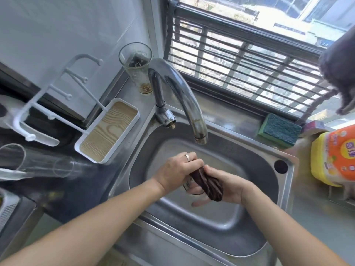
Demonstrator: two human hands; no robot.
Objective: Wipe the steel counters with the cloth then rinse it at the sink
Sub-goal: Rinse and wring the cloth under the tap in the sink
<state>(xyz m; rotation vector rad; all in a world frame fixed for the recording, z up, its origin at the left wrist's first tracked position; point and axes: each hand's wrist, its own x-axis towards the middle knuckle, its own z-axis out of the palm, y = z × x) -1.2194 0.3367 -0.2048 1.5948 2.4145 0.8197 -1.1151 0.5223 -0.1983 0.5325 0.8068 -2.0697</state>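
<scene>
A dark brown cloth (209, 184) is twisted into a tight roll over the middle of the steel sink (269, 169). My left hand (176, 170), with a ring on one finger, grips the roll's upper end. My right hand (228, 189) grips its lower end, fingers curled under it. Both hands hang below and in front of the curved chrome tap (184, 96). No water is seen running from the spout.
A tall glass (137, 66) stands behind the tap. A white tray with a wood-grain base (109, 131) sits left of the sink. A green sponge (278, 129) and a yellow-orange detergent bottle (334, 156) are at the right, under the barred window. A grey cloth (340, 64) hangs top right.
</scene>
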